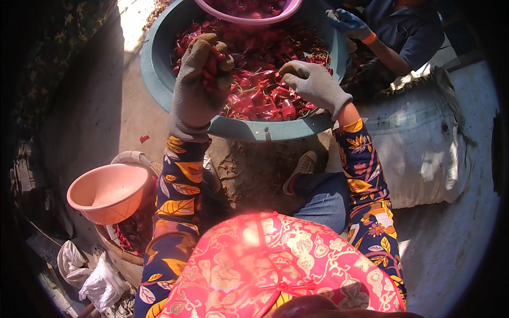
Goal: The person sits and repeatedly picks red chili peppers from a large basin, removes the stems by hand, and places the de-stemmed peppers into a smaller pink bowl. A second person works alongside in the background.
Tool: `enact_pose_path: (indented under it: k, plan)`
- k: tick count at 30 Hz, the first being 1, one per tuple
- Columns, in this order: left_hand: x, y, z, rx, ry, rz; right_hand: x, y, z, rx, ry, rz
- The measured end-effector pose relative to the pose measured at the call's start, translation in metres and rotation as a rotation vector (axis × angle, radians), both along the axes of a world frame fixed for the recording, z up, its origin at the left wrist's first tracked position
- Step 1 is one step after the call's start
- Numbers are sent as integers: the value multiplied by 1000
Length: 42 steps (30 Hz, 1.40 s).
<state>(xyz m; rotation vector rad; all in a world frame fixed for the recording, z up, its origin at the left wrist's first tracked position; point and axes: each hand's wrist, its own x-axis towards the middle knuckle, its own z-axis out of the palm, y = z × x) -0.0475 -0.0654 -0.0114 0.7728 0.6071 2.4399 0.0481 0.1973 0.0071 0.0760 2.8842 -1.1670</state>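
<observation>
A large blue-green tub (278, 129) full of dried red chili peppers (262, 93) stands before me. My left hand (204, 85), in a grey glove with tan fingertips, is raised over the tub's left part, its fingers curled around several red peppers (210, 69). Over the right part of the peppers is my right hand (314, 84), gloved alike, with fingers bent and thumb near the fingertips; whether something small is between them I cannot tell. A pink basin (254, 18) holding more red peppers sits at the tub's far side.
An orange plastic basin (109, 190) rests on a basket of red peppers (133, 234) at the left. White cloth bags (101, 284) lie lower left. A stuffed white woven sack (421, 147) is at the right. A co-worker's gloved hand (350, 24) is beyond the tub's right rim.
</observation>
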Motion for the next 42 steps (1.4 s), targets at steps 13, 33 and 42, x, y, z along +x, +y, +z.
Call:
enact_pose_path:
  k: [13,33,42]
  plan:
    - [-3,1,0,-250,-33,299,-69,-3,-68,744,-115,192]
    - [10,7,25,-756,269,501,-57,2,-68,681,-131,229]
    - [11,15,6,-681,503,509,-11,13,1,269,31,-18]
